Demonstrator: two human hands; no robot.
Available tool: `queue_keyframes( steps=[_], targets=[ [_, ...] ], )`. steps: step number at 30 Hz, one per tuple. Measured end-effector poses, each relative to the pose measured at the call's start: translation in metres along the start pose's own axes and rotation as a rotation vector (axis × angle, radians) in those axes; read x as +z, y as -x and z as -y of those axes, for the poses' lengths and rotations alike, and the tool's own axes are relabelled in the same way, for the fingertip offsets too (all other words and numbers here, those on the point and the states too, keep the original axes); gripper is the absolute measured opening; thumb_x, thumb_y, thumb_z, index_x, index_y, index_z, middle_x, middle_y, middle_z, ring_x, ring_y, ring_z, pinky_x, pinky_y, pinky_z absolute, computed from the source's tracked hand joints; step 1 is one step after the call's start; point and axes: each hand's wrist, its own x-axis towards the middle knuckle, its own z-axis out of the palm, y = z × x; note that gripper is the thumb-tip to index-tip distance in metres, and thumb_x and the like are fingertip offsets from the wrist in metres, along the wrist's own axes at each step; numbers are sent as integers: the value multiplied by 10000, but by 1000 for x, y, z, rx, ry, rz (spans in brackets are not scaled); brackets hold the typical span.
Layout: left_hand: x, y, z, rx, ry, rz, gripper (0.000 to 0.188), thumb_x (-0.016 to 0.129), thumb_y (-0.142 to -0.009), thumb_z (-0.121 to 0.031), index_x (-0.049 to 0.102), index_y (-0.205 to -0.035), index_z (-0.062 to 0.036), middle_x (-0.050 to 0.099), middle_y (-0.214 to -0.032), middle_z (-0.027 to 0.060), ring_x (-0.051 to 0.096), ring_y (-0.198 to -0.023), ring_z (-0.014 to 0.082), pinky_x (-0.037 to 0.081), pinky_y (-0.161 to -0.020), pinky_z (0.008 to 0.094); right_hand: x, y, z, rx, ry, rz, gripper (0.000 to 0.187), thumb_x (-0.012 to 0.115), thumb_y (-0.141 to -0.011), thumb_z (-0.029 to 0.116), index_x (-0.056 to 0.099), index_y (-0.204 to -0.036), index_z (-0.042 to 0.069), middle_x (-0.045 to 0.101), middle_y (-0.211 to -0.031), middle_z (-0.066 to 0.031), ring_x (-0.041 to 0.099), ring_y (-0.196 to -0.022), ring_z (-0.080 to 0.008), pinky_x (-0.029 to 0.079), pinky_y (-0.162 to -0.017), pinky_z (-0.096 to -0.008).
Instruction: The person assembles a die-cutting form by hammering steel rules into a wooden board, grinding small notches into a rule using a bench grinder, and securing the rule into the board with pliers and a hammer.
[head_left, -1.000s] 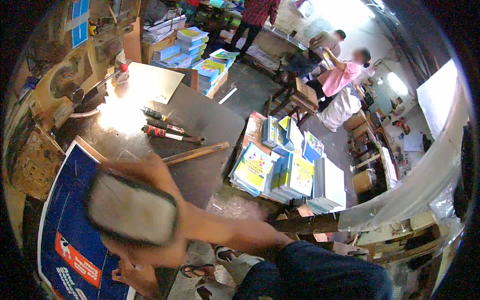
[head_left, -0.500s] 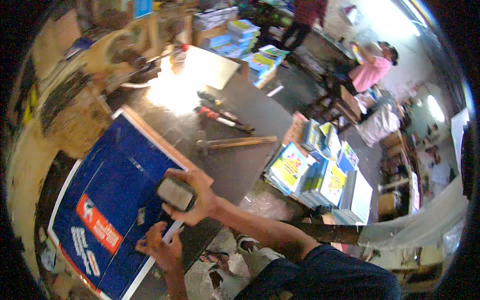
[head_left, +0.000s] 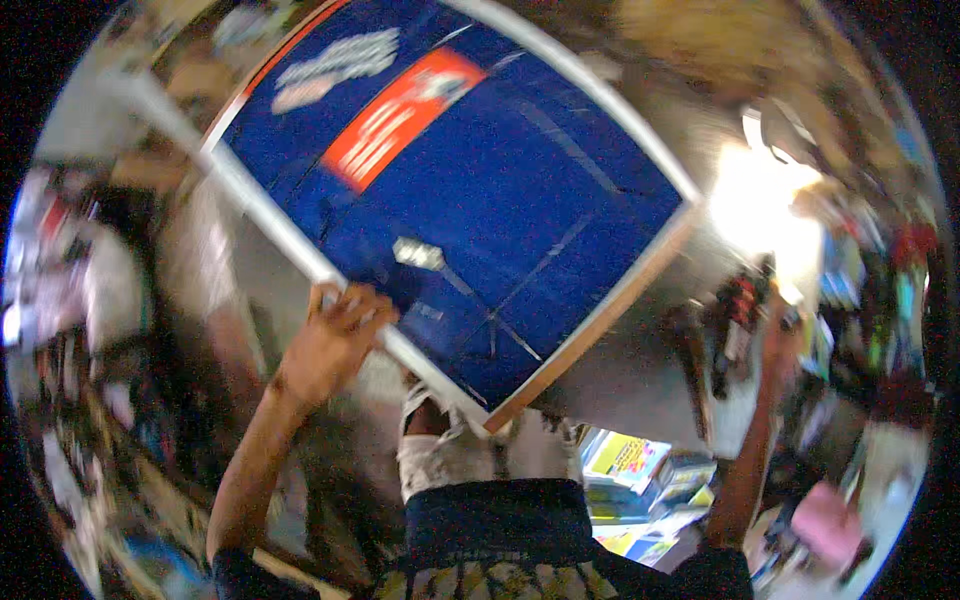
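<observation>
A dark blue printed panel [head_left: 560, 210] with an orange-red block, white margins and a bare wooden strip [head_left: 590, 330] along one side fills the upper middle. My left hand [head_left: 345, 325] grips its near white edge, with fingers curled over the blue face. A small pale patch [head_left: 418, 252] shows on the panel near those fingers. My right arm reaches out to the right. Its hand [head_left: 785, 335] is smeared by motion beside red and dark hand tools [head_left: 740, 315], so its fingers and anything in them cannot be made out.
A glaring lamp [head_left: 765, 210] lights the table to the right of the panel. Stacks of colourful printed booklets [head_left: 630, 465] lie at the lower right. A person in pink [head_left: 828, 525] appears at the far lower right. Much of the surroundings is blurred.
The view has swung round strongly. My right hand has left the panel, where it held a dark-rimmed rectangular block, and reaches toward the tools. My left hand has moved onto the panel's edge.
</observation>
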Motion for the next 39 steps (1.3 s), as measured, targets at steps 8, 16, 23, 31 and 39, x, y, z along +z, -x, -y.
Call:
queue_keyframes(
  steps=[8, 16, 23, 31, 39],
  targets=[
    [62, 64, -149, -1199, 673, -1014, 325, 667, -832, 27, 587, -1146, 8, 617, -1133, 138, 586, -1038, 228, 444, -904, 353, 39, -34, -105, -291, 181, -227, 593, 517, -984, 461, 475, -1353, -1, 525, -1347, -221, 495, -1251, -365, 419, -1022, -464],
    [57, -7, -277, -1344, 967, -868, 580, 542, -896, -34, 268, -1405, 22, 456, -1361, 208, 476, -1197, 245, 378, -1005, 400, 83, -18, -83, -19, -259, 36, 677, 452, -1007, 530, 458, -1341, -58, 539, -1263, -203, 535, -1161, -289, 419, -999, -375],
    [33, -8, -261, -1403, 1030, -533, 863, 583, -909, -354, 100, -1539, -18, 454, -1408, 221, 490, -1272, 292, 412, -1029, 425, 83, -16, -90, -31, -192, -30, 501, 472, -1035, 346, 467, -1334, -57, 537, -1286, -170, 548, -1166, -289, 410, -1044, -390],
    [24, -6, -236, -1252, 1659, -966, 814, 521, -944, -245, 23, -1557, -45, 342, -1498, 230, 352, -1384, 305, 254, -1134, 435, 77, -23, -115, -68, -212, -17, 464, 470, -1023, 311, 502, -1300, -59, 573, -1237, -168, 572, -1130, -278, 422, -1039, -397],
    [62, 19, -219, -1231, 1495, -1386, 827, 668, -847, -363, 307, -1461, 56, 534, -1332, 280, 532, -1228, 334, 377, -1078, 409, 65, -68, -152, -159, -202, 144, 430, 468, -1010, 277, 537, -1267, -61, 608, -1187, -166, 596, -1094, -267, 434, -1033, -403]
  ],
)
